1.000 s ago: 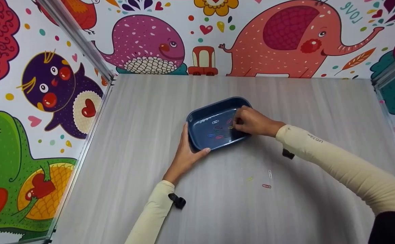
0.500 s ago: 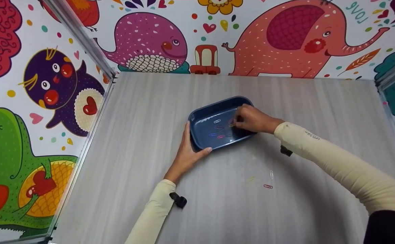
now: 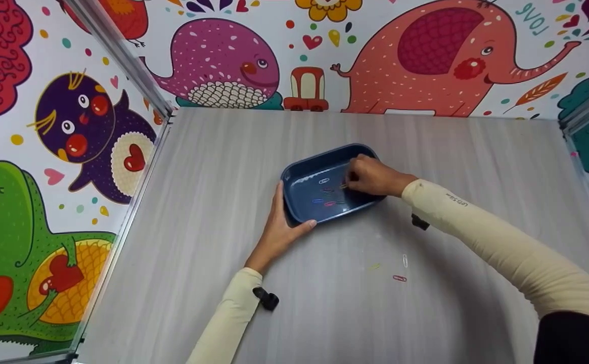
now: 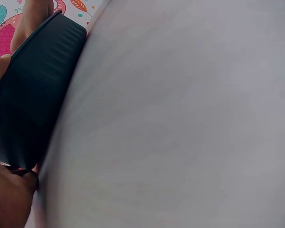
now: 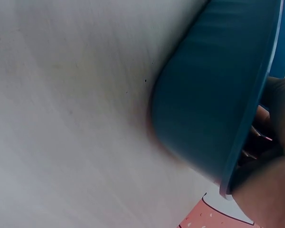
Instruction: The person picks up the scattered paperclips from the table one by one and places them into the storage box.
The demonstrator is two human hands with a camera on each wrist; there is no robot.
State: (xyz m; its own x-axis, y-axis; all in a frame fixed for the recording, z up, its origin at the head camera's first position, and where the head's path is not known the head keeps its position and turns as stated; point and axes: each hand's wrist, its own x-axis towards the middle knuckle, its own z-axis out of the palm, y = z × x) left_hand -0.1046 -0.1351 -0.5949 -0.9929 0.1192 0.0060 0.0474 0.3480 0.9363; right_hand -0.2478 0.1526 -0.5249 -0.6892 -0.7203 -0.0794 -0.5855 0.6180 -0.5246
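Observation:
A dark blue rectangular tray [image 3: 299, 205] stands on the table with several coloured paper clips in it. The left hand [image 3: 279, 230] holds the tray's near left corner, thumb along the near side and fingers along the left end. In the left wrist view, the thumb [image 4: 26, 183] touches the tray's wall [image 4: 35, 90]. The right hand [image 3: 372, 175] is inside the tray's right part, fingers curled, its fingertips at a yellow paper clip [image 3: 344, 186]. In the right wrist view, the tray's wall [image 5: 204, 85] partly hides its fingers. White [image 3: 323, 180], blue [image 3: 317, 201] and pink [image 3: 329, 204] paper clips lie left of it.
On the table [image 3: 198, 202] in front of the tray lie a red paper clip [image 3: 399, 278], a white paper clip [image 3: 405, 261] and a yellow one [image 3: 375, 266]. Printed panels [image 3: 314, 55] with metal rails [image 3: 117, 55] border the table at the back and sides.
The right hand has shifted slightly left inside the tray, and the red paper clip beside its fingers is now hidden. The left hand keeps its hold. The head view has shifted slightly.

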